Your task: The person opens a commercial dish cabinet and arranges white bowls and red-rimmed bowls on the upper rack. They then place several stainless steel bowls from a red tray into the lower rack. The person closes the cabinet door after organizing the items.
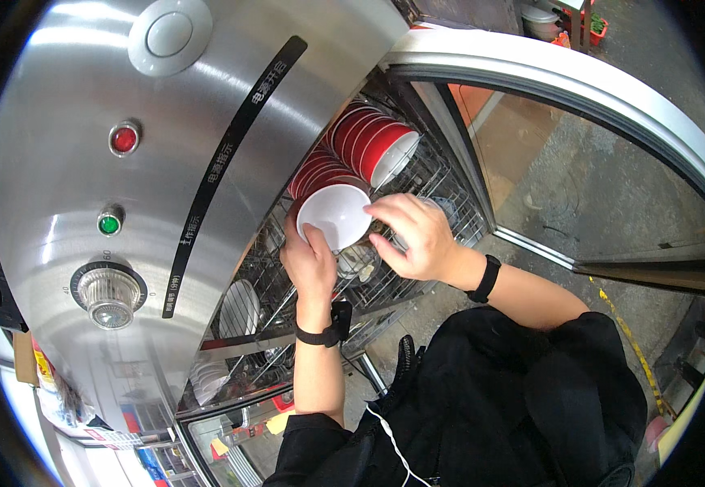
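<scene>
My left hand (311, 265) grips a white-lined bowl (341, 210) by its near left side, thumb over the rim. The bowl's inside faces up toward me. My right hand (418, 236) is at the bowl's right edge with thumb and fingers apart; a fingertip is at the rim, and I cannot tell whether it touches. Just beyond the bowl, two rows of nested red bowls with white insides (383, 146) lie on their sides on a wire rack (450, 182). White plates (241, 307) stand at the rack's left.
The stainless steel cabinet front (54, 182) carries a red light (125, 139), a green light (109, 222) and a timer knob (109, 298). An open glass door (571, 158) stands at the right. More dishes (207, 380) sit on a lower level behind another glass door (243, 447).
</scene>
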The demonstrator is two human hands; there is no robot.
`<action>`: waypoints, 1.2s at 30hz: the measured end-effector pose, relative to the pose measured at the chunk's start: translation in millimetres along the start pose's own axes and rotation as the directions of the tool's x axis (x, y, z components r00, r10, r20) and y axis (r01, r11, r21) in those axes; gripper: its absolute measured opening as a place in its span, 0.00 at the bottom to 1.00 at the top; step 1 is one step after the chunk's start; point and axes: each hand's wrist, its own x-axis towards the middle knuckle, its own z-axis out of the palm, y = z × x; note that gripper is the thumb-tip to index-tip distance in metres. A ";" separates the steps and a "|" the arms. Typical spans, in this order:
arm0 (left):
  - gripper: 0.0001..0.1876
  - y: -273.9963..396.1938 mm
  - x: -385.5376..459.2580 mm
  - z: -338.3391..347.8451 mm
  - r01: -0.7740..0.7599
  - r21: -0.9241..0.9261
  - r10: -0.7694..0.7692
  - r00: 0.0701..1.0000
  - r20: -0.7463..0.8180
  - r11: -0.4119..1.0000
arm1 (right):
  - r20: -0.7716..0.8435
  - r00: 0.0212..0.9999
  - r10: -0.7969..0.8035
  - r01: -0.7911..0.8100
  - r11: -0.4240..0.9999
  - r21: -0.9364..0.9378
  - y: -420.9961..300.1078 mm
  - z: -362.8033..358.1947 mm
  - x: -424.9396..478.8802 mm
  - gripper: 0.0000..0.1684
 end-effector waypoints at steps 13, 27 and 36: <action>0.30 -1.1 5.6 15.4 -0.126 0.393 0.168 0.983 -0.075 0.911 | 0.396 0.917 -0.045 0.073 0.996 -0.054 17.5 1.1 -11.6 0.37; 0.35 15.7 -19.5 27.8 0.067 0.368 -0.060 0.998 -0.029 0.928 | 0.364 0.929 -0.063 0.056 0.998 0.028 32.4 -20.2 -25.1 0.27; 0.34 22.7 -65.3 14.1 -0.057 0.267 0.126 0.960 -0.248 0.962 | 0.361 0.928 -0.095 0.066 0.994 0.092 25.5 -23.6 -43.8 0.18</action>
